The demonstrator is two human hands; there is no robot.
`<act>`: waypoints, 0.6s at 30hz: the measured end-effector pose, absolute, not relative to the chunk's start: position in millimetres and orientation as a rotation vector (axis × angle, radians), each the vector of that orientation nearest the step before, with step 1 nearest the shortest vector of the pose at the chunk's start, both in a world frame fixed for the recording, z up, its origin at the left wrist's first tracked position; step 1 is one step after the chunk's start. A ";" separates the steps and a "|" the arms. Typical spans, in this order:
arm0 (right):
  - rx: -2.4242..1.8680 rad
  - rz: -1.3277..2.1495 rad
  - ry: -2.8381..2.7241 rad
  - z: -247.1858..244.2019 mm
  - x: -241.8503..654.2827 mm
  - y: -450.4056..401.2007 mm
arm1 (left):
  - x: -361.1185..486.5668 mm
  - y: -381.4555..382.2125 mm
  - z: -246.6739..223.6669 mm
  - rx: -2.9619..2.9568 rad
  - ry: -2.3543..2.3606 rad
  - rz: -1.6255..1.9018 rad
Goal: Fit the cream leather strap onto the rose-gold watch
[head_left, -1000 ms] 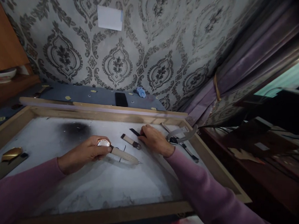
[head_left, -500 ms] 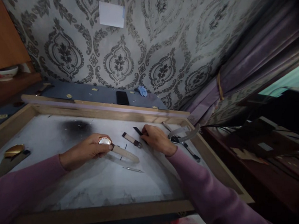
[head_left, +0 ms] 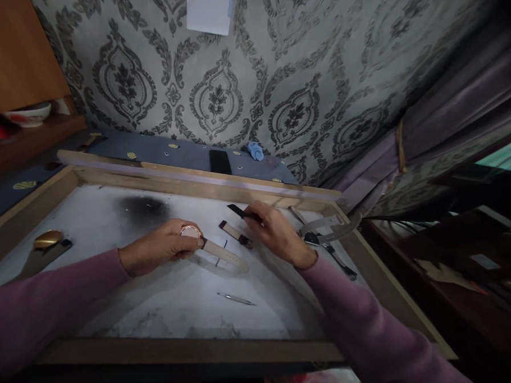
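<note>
My left hand (head_left: 163, 246) is closed around a wristwatch (head_left: 190, 232) with a round, rose-gold-rimmed case. One beige-backed strap (head_left: 225, 254) runs from the case to the right. Between the fingers of my right hand (head_left: 281, 233) is a flat black blade (head_left: 236, 211) with a slanted tip, raised over the white surface. Below it lies a loose strap piece (head_left: 236, 234) with a buckle. A thin dark pin (head_left: 225, 244) shows partly behind the watch strap. Nearer to me rests a slim silver spring bar tool (head_left: 237, 298).
A wooden frame (head_left: 196, 351) borders the white work surface (head_left: 163, 312). On the right lie a grey-strapped watch (head_left: 312, 238) and a dark tool (head_left: 341, 263). A gold watch (head_left: 48, 239) is at the left. Beyond the frame are a phone (head_left: 220, 161) and a blue cloth (head_left: 255, 151).
My right hand has lifted the black blade off the surface. My left hand still holds the watch, its case now turned so less glare shows. The view has shifted slightly.
</note>
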State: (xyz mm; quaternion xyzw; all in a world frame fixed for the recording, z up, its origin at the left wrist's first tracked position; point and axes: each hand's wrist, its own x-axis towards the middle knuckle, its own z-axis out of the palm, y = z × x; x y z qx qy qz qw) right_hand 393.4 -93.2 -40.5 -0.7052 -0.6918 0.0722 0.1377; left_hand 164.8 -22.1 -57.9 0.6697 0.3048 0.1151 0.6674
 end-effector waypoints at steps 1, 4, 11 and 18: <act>-1.890 0.166 -2.058 -37.8 388.5 -96.7 | 165.0 -21.7 -58.1 1.509 0.685 0.261; -1.564 0.145 -2.223 -34.5 374.5 -109.1 | 165.3 -20.4 -58.6 1.489 0.672 0.262; -1.600 0.002 -2.412 -43.4 356.3 -120.3 | 165.8 -20.0 -60.1 1.458 0.687 0.285; -1.619 0.250 -2.279 -49.7 350.7 -120.7 | 166.2 -20.1 -61.1 1.457 0.685 0.313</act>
